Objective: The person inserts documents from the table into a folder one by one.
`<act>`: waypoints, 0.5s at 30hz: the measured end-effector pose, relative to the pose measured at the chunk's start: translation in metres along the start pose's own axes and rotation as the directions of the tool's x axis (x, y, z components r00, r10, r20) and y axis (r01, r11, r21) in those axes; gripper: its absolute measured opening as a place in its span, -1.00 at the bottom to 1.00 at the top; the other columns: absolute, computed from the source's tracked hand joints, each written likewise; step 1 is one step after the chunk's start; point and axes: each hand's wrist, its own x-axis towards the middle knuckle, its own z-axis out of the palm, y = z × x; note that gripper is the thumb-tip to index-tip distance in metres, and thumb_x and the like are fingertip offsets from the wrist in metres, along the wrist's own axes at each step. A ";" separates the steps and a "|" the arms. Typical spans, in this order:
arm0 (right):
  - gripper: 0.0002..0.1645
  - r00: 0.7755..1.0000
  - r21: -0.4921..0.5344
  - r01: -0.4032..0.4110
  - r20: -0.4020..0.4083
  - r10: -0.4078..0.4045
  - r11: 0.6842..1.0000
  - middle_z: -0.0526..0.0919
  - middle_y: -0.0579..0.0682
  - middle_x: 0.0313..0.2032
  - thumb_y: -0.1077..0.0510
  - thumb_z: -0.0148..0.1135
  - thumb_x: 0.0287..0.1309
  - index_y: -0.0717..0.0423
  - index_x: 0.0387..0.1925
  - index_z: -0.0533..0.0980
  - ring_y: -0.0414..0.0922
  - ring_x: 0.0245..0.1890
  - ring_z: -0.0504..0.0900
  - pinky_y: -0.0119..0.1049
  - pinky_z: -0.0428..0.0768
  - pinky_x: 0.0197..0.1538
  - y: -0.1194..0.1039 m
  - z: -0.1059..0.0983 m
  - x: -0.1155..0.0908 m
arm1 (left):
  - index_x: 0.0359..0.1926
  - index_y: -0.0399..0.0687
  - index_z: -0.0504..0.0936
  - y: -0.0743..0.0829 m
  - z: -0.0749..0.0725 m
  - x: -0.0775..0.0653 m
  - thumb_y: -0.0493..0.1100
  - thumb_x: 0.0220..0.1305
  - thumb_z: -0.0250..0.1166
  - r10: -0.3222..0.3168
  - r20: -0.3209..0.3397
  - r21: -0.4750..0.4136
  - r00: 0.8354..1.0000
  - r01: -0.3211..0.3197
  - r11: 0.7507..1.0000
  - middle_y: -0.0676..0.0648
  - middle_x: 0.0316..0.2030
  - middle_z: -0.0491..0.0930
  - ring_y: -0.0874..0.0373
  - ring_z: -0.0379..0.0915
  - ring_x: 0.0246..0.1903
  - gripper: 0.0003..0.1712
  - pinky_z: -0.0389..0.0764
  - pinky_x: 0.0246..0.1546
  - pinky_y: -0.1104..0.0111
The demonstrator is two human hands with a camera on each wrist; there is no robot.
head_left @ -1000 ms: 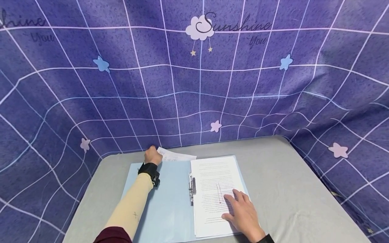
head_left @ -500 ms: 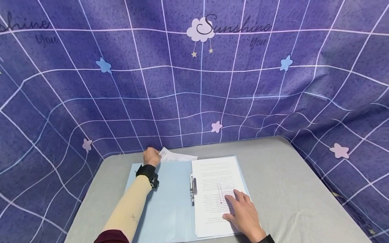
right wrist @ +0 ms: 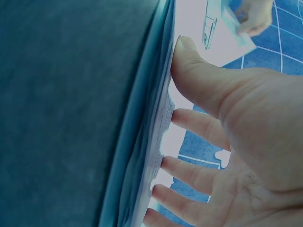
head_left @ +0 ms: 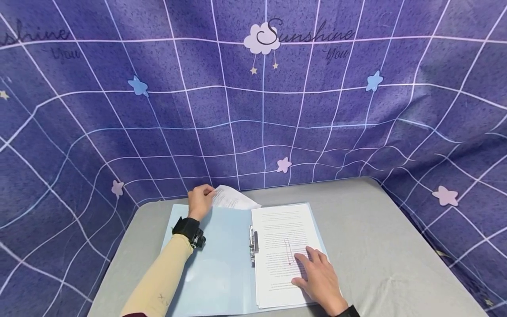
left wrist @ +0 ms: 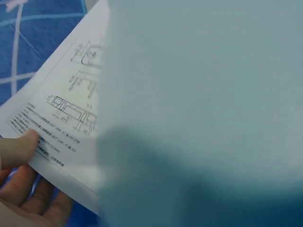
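A light-blue folder [head_left: 222,255] lies spread on the bed-like grey surface, its metal clip [head_left: 251,251] at the middle. Printed pages [head_left: 277,224] with red pen lines fill its right side. At the far edge of the left cover my left hand [head_left: 200,201] pinches the corner of a white sheet [head_left: 233,198], thumb on top and fingers underneath. The left wrist view shows line drawings and text on this sheet [left wrist: 61,123]; the cover hides the rest. My right hand [head_left: 321,281] rests on the pages, fingertips spread and touching the paper [right wrist: 161,127].
Grey cloth [head_left: 380,246] covers the flat surface around the folder. A purple curtain [head_left: 309,105] with a grid, stars and a cloud hangs right behind its back edge and along both sides.
My left hand has risen slightly and lifted the sheet's corner, so more of the sheet shows beyond the cover's edge. The right hand stays in place on the pages.
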 end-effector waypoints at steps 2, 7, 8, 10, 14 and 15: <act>-0.19 1.000 -0.001 -0.005 0.003 0.005 1.000 0.52 0.34 0.24 -0.13 0.71 -0.27 0.05 0.09 0.67 0.37 0.21 0.49 0.30 0.49 0.14 -0.001 0.000 0.000 | -0.32 -0.18 0.79 0.011 -0.004 0.001 -0.27 0.28 0.44 0.068 -0.013 -0.011 0.998 -0.068 0.998 -0.18 -0.36 0.78 -0.15 0.71 -0.25 -0.94 0.52 0.04 -0.03; -0.19 1.000 -0.004 -0.012 0.003 0.012 1.000 0.52 0.35 0.24 -0.13 0.71 -0.27 0.04 0.10 0.67 0.38 0.21 0.48 0.30 0.48 0.16 -0.001 0.000 0.001 | -0.36 -0.07 0.80 0.040 -0.013 0.005 -0.30 0.25 0.46 0.245 -0.066 0.014 0.967 -0.244 0.970 -0.13 -0.33 0.79 -0.12 0.74 -0.21 -0.94 0.66 -0.08 0.03; -0.19 1.000 -0.004 -0.013 0.003 0.013 1.000 0.52 0.34 0.24 -0.13 0.71 -0.27 0.04 0.10 0.67 0.38 0.21 0.48 0.30 0.48 0.16 -0.001 0.001 0.001 | -0.35 -0.06 0.81 0.046 -0.015 0.006 -0.31 0.25 0.46 0.282 -0.074 0.023 0.957 -0.281 0.960 -0.12 -0.33 0.79 -0.11 0.74 -0.23 -0.93 0.67 -0.10 0.04; -0.19 1.000 -0.004 -0.013 0.005 0.013 1.000 0.52 0.35 0.24 -0.12 0.71 -0.27 0.05 0.10 0.67 0.39 0.21 0.48 0.31 0.48 0.15 -0.002 0.001 0.001 | -0.34 -0.07 0.81 0.058 -0.020 0.008 -0.33 0.24 0.46 0.349 -0.094 0.043 0.932 -0.347 0.937 -0.11 -0.33 0.80 -0.09 0.75 -0.26 -0.92 0.68 -0.13 0.07; -0.19 1.000 0.002 -0.016 0.010 0.016 1.000 0.52 0.35 0.24 -0.12 0.72 -0.27 0.05 0.10 0.67 0.40 0.22 0.48 0.32 0.47 0.16 -0.002 0.000 0.000 | -0.32 -0.10 0.82 0.081 -0.031 0.010 -0.36 0.21 0.47 0.447 -0.137 0.074 0.884 -0.441 0.894 -0.12 -0.36 0.79 -0.08 0.75 -0.35 -0.91 0.68 -0.22 0.08; -0.19 1.000 0.003 -0.015 0.009 0.015 1.000 0.52 0.35 0.24 -0.12 0.72 -0.27 0.05 0.10 0.67 0.40 0.22 0.48 0.32 0.47 0.16 -0.002 0.000 0.000 | -0.32 -0.11 0.81 0.087 -0.034 0.010 -0.37 0.21 0.48 0.464 -0.151 0.077 0.873 -0.457 0.886 -0.13 -0.37 0.79 -0.08 0.75 -0.36 -0.92 0.68 -0.23 0.08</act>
